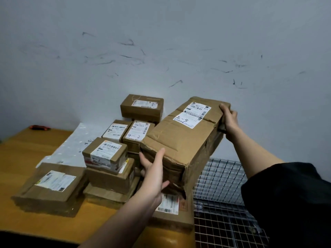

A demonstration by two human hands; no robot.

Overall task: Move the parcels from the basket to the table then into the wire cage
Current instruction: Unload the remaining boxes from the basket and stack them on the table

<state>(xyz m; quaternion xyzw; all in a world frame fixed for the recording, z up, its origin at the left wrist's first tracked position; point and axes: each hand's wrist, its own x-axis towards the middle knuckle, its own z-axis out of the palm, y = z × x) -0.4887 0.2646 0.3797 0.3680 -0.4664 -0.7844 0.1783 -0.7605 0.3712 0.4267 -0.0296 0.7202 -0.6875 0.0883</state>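
Holding a long, battered cardboard parcel point(184, 140) tilted above the edge of the wooden table point(26, 149), left hand point(154, 173) flat against its near end with fingers straight, right hand point(230, 119) curled round its far end. Hanging partly over the wire cage point(220, 203) just beside the table. Smaller labelled parcels point(105, 154) stacked on the table to the left of it.

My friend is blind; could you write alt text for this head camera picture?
Two hands, left hand and right hand, hold a long battered cardboard parcel between a wooden table stacked with smaller parcels and a wire cage.
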